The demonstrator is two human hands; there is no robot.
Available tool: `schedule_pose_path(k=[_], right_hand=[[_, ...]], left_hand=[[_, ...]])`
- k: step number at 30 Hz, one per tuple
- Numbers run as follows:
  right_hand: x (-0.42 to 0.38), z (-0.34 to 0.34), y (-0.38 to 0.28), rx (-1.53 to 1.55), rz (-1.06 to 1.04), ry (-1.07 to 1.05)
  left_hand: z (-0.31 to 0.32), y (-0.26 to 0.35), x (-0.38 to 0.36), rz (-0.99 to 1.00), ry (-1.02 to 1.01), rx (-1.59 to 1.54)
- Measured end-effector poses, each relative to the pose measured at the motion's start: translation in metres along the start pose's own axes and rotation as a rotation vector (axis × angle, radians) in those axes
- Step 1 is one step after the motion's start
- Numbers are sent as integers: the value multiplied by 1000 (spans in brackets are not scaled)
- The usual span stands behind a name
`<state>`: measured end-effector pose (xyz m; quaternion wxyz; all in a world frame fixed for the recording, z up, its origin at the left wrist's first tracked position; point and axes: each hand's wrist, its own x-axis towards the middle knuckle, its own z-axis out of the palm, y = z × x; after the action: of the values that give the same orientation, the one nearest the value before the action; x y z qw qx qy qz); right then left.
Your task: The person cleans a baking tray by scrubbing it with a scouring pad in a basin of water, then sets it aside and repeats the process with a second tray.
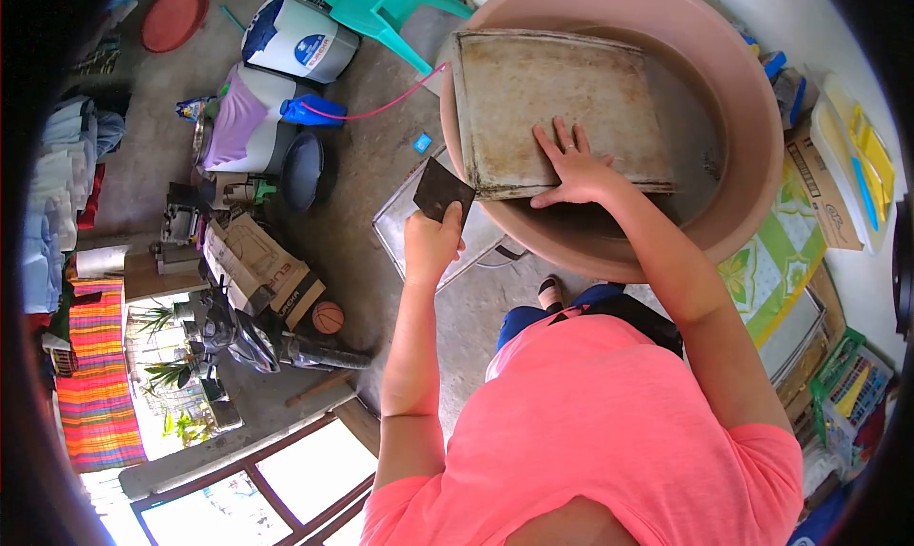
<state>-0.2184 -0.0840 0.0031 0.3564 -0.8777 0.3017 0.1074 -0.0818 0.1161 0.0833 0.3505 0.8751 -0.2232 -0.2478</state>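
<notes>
Grey concrete floor (367, 170) on left; round brown basin (752, 189) under stained rectangular tray (571, 79); left hand (431, 244) clamped on dark flat pad (440, 186), right hand (577, 172) splayed palm-down on tray.

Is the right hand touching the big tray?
Touching. The head view shows the right hand spread out palm-down on the tray, with no gap showing.

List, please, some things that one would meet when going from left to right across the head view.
Multicoloured striped cloth, round orange basketball, left hand gripping a dark flat angular piece, right hand spread on a worn beige rectangular tray, green-and-yellow patterned cloth, thin blue stick-like item.
</notes>
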Motion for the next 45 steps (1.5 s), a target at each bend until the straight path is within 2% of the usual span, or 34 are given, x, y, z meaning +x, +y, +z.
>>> schedule_pose_path(k=[14, 17, 23, 30, 33, 38, 45], right_hand=[[0, 3, -2, 2, -7, 5], [1, 3, -1, 4, -4, 5], [-1, 1, -2, 3, -4, -1], [-2, 2, -3, -8, -7, 18], [-4, -1, -4, -9, 8, -21], [0, 5, -2, 11, -14, 9], [0, 4, -2, -1, -7, 7]], left_hand=[[11, -7, -9, -70, 54, -409], [7, -8, -6, -27, 42, -336], [3, 0, -2, -70, 1, -154], [24, -8, -7, -66, 44, -372], [17, 0, -12, -33, 143, -342], [4, 8, -11, -49, 140, -107], [13, -2, -6, -55, 134, -86]])
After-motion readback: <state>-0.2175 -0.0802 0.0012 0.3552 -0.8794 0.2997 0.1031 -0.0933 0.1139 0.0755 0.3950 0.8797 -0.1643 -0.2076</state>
